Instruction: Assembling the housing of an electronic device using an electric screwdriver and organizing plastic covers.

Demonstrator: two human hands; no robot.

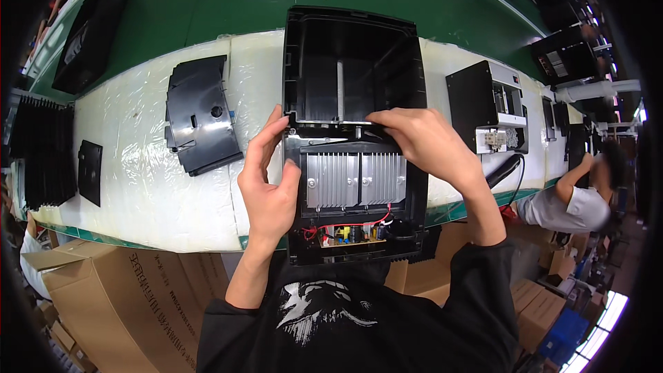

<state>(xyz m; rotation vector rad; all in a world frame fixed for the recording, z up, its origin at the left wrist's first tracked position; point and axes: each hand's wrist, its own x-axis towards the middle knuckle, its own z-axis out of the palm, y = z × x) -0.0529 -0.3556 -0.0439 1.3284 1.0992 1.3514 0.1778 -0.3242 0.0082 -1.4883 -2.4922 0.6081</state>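
A black plastic housing (418, 107) stands in front of me, its deep upper compartment facing me. Its lower part holds silver finned heat sinks (333, 181) and a small circuit board (353, 236) with red wires. My left hand (269, 190) grips the housing's left side, index finger at the middle edge and thumb lower down. At the crosswise ridge between the two parts, my right hand (431, 145) has its fingers bent together over the edge. Whatever lies under those fingertips is hidden.
Flat black panels (200, 114) lie stacked on the plastic-covered table, left of the housing. A black-and-white device (494, 107) stands on the right, near a black cable (514, 179). Cardboard boxes (117, 304) stand below the table edge. Another person (577, 197) works at the far right.
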